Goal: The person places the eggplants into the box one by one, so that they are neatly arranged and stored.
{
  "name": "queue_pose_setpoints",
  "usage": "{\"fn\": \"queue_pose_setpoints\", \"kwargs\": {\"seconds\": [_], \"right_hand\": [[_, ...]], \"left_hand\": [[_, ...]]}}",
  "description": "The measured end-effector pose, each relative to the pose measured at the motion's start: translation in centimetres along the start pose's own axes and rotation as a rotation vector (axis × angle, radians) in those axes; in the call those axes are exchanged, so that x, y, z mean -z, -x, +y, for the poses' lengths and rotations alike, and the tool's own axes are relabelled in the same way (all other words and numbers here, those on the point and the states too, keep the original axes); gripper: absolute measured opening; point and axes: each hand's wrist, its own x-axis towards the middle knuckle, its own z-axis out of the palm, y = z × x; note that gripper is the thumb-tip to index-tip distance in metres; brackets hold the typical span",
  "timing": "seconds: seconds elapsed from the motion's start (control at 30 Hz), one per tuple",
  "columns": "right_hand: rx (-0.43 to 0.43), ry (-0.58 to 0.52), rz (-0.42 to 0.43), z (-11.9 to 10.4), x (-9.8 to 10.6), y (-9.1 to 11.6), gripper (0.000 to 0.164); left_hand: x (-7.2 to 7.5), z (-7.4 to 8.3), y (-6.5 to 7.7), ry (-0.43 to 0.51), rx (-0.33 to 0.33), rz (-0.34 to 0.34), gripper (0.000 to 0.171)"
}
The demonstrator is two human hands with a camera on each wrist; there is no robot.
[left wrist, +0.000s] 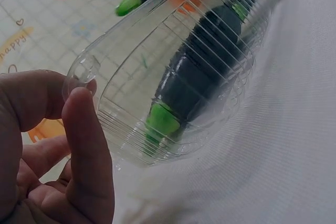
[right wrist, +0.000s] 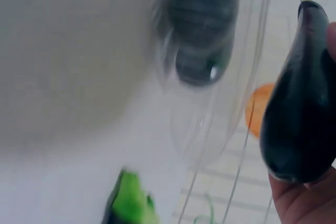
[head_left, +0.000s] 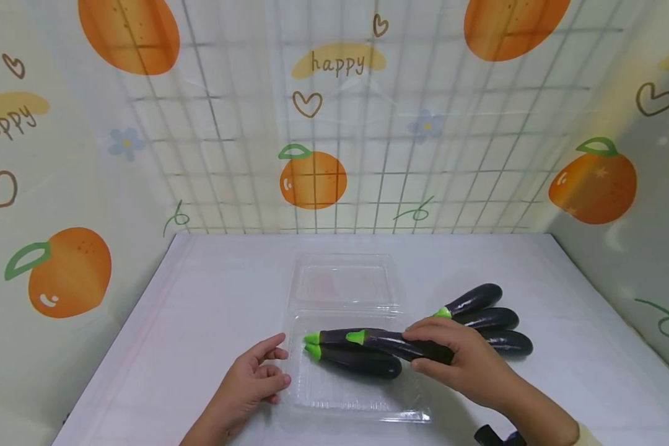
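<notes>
A clear plastic clamshell box (head_left: 362,396) lies with its lid (head_left: 342,282) folded back flat behind it. Two eggplants (head_left: 362,362) with green caps lie side by side inside. My left hand (head_left: 256,375) is at the box's left edge, and the left wrist view shows thumb and forefinger pinching the rim (left wrist: 79,74). Above the box, my right hand (head_left: 459,356) grips another eggplant (head_left: 384,342) between thumb and fingers, its green cap pointing left. In the right wrist view this eggplant (right wrist: 302,108) hangs beside the box wall, its blunt end near the fingers.
To the right of the box, several more eggplants (head_left: 476,299) lie fanned out on the white table (head_left: 223,279), partly behind my right hand. A dark object (head_left: 487,435) shows at the bottom edge beside my right forearm. Printed curtains (head_left: 312,179) enclose the back and sides.
</notes>
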Motion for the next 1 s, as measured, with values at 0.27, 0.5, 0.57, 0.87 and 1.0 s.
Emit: {"fn": "queue_pose_setpoints", "kwargs": {"seconds": [0.27, 0.5, 0.57, 0.87, 1.0], "right_hand": [[0.115, 0.0, -0.115, -1.4, -1.9, -1.3, 0.032], [0.139, 0.0, -0.17, -2.1, -3.2, -2.2, 0.033], [0.149, 0.002, -0.172, -2.3, -3.5, -2.4, 0.033], [0.266, 0.007, -0.163, -2.3, -5.1, -3.0, 0.029], [0.285, 0.01, -0.163, -2.2, -5.7, -3.0, 0.03]], "left_hand": [[0.1, -0.1, 0.0, 0.007, -0.006, -0.004, 0.078], [0.1, -0.2, 0.0, 0.011, -0.014, -0.009, 0.078], [0.2, -0.2, 0.0, 0.013, -0.017, -0.012, 0.078], [0.1, -0.1, 0.1, 0.018, -0.022, -0.014, 0.077], [0.1, -0.1, 0.0, 0.02, -0.03, -0.019, 0.077]]}}
